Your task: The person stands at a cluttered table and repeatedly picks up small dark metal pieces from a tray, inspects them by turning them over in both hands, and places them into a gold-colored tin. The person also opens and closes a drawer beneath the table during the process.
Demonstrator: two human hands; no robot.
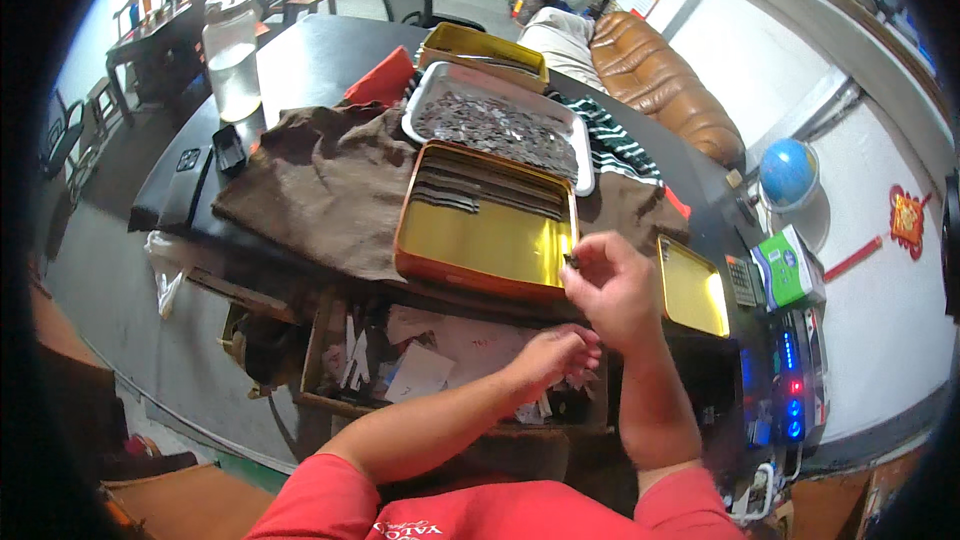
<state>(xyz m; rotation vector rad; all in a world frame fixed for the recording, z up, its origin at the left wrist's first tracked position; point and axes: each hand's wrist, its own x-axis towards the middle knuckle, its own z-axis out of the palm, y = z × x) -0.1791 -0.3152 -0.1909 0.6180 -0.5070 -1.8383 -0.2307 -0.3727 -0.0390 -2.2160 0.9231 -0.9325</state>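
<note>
Red fabric sleeves point(310, 495): short, at the lower edge, well on the body side of the grip
Left hand point(560, 355): fingers curled inward, just nearer the body than the pinch; whether they press on anything I cannot tell
Open wooden drawer point(313, 360): below the grip and off to its left; loose white papers point(425, 372) lie inside
Right hand point(615, 288): thumb and fingertips pressed together, pinching the piece
Small dark flat piece point(571, 261): between those fingertips, by the right wall of the tin
Shallow gold-yellow metal pan point(693, 295): right of the pinch, on the dark table
Orange-rimmed rectangular metal tin, gold inside point(480, 245): just left of the pinch; long dark rows of thin pieces point(490, 190) line its far side
Brown cloth point(320, 195): under the tin, spreading left of the grip
White rectangular tray point(586, 172): beyond the pinch; a loose heap of small dark grey pieces point(490, 130) fills it
Brown leather sofa point(660, 80): farthest from the grip, beyond the table
</note>
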